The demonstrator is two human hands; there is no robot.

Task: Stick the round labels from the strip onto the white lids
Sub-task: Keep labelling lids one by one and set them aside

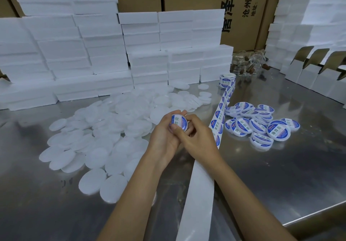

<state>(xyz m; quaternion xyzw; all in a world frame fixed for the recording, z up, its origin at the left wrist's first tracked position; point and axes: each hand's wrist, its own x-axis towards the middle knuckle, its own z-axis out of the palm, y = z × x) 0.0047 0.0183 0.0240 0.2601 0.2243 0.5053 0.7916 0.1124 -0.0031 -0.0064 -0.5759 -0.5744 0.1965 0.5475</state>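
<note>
Both hands meet over the middle of the steel table. My left hand (164,137) cups a white lid (179,123) that bears a blue and white round label. My right hand (194,137) holds the same lid, with its thumb pressed on the label's near edge. The label strip (221,113) runs from a roll (227,80) at the back, past my right hand; its bare white backing (198,199) trails toward me. A large spread of plain white lids (104,134) lies to the left. A heap of labelled lids (260,126) lies to the right.
Stacks of white foam boxes (104,53) wall off the back and left, more at the right (309,25). Open white cartons (318,72) stand at the far right. Small glass bottles (250,64) sit behind the roll. The table edge (314,216) runs at the lower right.
</note>
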